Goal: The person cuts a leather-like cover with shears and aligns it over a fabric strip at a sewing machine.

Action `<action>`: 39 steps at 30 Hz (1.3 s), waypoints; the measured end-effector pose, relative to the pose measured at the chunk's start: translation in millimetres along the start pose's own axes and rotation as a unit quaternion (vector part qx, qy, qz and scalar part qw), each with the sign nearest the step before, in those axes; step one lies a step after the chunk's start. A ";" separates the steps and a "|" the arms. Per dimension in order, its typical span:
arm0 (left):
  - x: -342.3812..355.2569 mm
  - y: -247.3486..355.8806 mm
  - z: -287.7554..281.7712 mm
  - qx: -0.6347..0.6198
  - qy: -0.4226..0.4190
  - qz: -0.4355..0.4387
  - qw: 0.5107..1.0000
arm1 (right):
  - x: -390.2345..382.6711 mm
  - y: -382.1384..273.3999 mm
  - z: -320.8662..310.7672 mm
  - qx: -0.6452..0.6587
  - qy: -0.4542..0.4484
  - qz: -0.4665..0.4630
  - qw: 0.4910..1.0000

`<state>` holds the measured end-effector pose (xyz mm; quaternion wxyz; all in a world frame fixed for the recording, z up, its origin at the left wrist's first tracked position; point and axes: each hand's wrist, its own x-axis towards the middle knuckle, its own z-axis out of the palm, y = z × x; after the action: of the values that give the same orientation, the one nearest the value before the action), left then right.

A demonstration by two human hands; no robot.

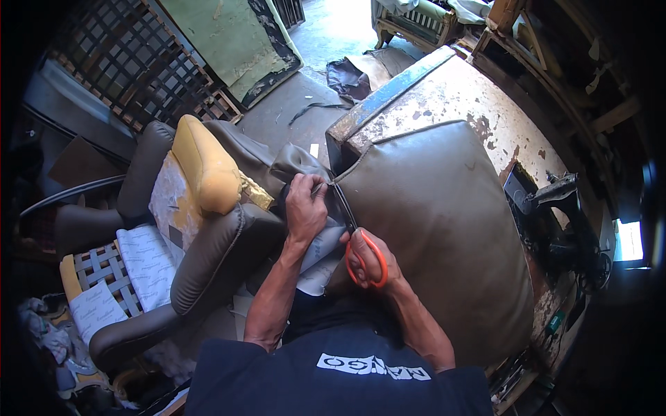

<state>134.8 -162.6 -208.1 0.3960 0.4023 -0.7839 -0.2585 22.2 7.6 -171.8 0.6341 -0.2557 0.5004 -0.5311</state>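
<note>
My right hand is closed round the orange handles of a pair of scissors, its dark blades pointing away from me. The blade tips reach the corner seam of a brown leather-like cover, which lies over the worktable. My left hand pinches a bunched flap of the brown material beside the tips. Whether the blades are around the material or just touching it, I cannot tell. Pale backing of the material hangs below, between my forearms.
An armchair with brown arms and exposed yellow foam stands at my left. The worn worktable carries a black sewing machine at the right. Webbed frames lean at the far left; scraps lie on the floor.
</note>
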 end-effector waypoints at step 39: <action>15.9 -13.3 -18.1 0.016 0.020 -0.063 0.998 | 28.8 5.3 26.4 0.076 -0.010 0.031 0.997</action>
<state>149.8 -184.6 -201.1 0.3885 0.4620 -0.7529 -0.2621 46.5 -23.0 -177.1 0.6729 -0.1968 0.4597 -0.5452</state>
